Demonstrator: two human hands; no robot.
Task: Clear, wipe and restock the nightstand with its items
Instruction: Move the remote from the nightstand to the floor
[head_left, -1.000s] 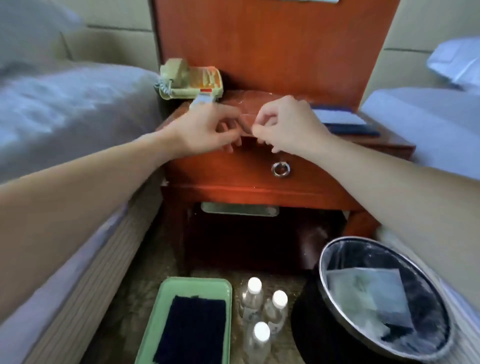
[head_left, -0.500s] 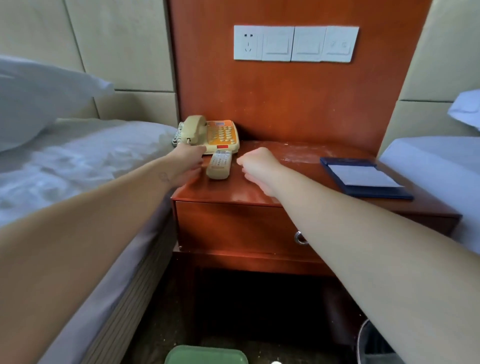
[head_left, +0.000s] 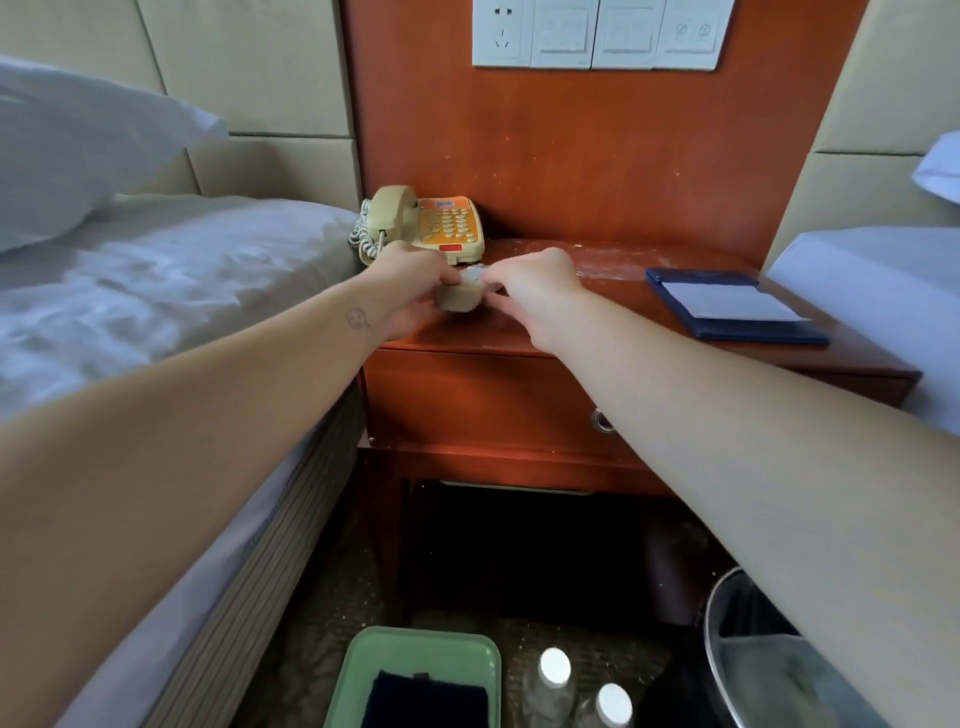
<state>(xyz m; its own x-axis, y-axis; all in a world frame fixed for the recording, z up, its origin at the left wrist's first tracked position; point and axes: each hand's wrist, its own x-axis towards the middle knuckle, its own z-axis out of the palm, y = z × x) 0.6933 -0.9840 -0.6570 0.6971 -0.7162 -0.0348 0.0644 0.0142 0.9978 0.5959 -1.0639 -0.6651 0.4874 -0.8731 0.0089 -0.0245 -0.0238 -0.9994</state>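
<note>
Since nearly everything sits on the nightstand, clearing looks barely begun, and wiping and restocking are both left to do. Beside the bed on the left, the beige telephone stands untouched at the back left corner of the top. Just in front of it, the left hand is curled round the near end of the remote control; I cannot tell whether the remote is lifted or resting on the wood. The right hand pinches its far end, so the two hands are close together, both clamped on it. Right of them, a pale dusty smear marks the wood, and a blue folder lies flat near the right edge. On the floor below wait a green tray holding a dark cloth, two capped water bottles and a bin. Telephone and folder would both block a full wipe until moved.
</note>
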